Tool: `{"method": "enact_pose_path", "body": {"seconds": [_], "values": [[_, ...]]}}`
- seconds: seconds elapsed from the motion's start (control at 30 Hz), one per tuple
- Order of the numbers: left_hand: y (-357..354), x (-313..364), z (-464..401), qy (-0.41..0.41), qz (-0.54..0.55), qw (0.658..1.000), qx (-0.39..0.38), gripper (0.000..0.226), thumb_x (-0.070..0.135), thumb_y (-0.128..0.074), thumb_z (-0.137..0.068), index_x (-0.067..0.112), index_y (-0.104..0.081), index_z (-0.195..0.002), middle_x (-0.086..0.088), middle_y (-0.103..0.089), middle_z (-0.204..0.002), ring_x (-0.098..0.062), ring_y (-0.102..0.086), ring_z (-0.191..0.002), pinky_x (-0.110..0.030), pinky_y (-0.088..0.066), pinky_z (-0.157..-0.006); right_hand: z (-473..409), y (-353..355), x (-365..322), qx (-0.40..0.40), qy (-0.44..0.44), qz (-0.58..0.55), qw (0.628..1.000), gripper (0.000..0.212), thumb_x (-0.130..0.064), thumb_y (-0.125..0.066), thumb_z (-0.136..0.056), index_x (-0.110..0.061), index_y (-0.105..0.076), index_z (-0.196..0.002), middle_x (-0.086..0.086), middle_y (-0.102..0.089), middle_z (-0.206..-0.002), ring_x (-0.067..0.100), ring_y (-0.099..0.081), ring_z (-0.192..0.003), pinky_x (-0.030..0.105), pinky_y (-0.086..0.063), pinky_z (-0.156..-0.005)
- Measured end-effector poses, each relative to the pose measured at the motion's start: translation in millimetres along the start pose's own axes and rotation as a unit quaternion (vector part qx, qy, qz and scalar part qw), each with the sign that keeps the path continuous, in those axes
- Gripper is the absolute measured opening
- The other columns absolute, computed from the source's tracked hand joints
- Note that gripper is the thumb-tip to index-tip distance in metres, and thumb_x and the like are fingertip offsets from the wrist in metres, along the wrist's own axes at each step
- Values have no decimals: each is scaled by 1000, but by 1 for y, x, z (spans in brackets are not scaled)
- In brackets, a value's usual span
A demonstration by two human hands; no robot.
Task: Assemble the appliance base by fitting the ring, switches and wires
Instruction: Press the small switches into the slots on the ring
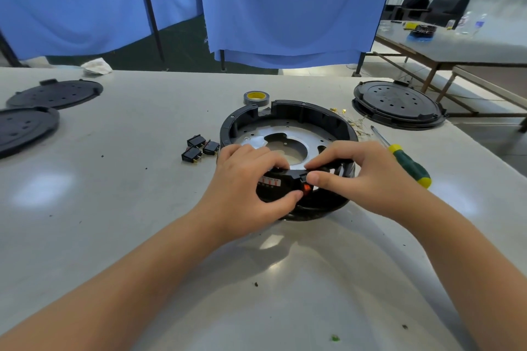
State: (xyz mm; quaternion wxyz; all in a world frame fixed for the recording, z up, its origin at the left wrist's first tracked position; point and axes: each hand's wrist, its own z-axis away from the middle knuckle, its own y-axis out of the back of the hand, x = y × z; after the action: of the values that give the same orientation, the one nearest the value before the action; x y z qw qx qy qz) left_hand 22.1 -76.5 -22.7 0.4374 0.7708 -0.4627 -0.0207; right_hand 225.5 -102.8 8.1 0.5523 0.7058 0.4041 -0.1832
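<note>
Appliance base (288, 134) sits mid-table, a black ring around a metal plate, its near wall with the control panel facing the person. Both hands work on that near wall. Left hand (245, 179) grips the panel section, fingers curled over the top rim and thumb underneath the front. Right hand (359, 177) pinches a red rocker switch (306, 188) at its slot, thumb on the face and fingers hooked over the rim behind it — looks like the switch is being pressed home, though how far it is seated is hidden by the thumbs.

Risks, as I judge them: uneven thumb pressure could cock the switch in the slot so one clip catches and the other doesn't. Pushing too hard could slide the base away, or flex the thin wall. Terminals behind the wall are out of sight, so bending one goes unnoticed.

Left of the base, three spare switches (199, 148) lie in a loose cluster, close enough for the left wrist to knock. Right of it, a green-and-yellow screwdriver (405, 159) lies near the right hand. Beyond that, small brass terminals and wires (350, 120) are scattered just beside the far-right rim — easy to sweep off. A tape roll (255, 97) sits just behind the base. Black discs (397, 104) rest toward the far corners of the table (142, 208).
</note>
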Motion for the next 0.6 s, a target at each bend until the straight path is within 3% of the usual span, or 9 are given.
{"method": "enact_pose_path", "body": {"seconds": [0.33, 0.6], "values": [[-1, 4, -1, 33, 11, 999, 18, 30, 49, -56, -75, 21, -67, -79, 16, -57, -70, -8, -51, -73, -27, -31, -89, 3, -12, -6, 53, 44, 28, 997, 3, -16, -75, -79, -17, -72, -79, -11, -66, -75, -1, -60, -78, 5, -40, -70], [-2, 6, -1, 50, 12, 999, 14, 30, 50, -55, -73, 22, -64, -76, 17, -55, -68, -6, -47, -72, -27, -31, -88, 4, -9, -5, 32, 40, 23, 998, 3, -16, -73, -81, -17, -72, -84, -9, -67, -79, 1, -60, -81, 8, -42, -72]]}}
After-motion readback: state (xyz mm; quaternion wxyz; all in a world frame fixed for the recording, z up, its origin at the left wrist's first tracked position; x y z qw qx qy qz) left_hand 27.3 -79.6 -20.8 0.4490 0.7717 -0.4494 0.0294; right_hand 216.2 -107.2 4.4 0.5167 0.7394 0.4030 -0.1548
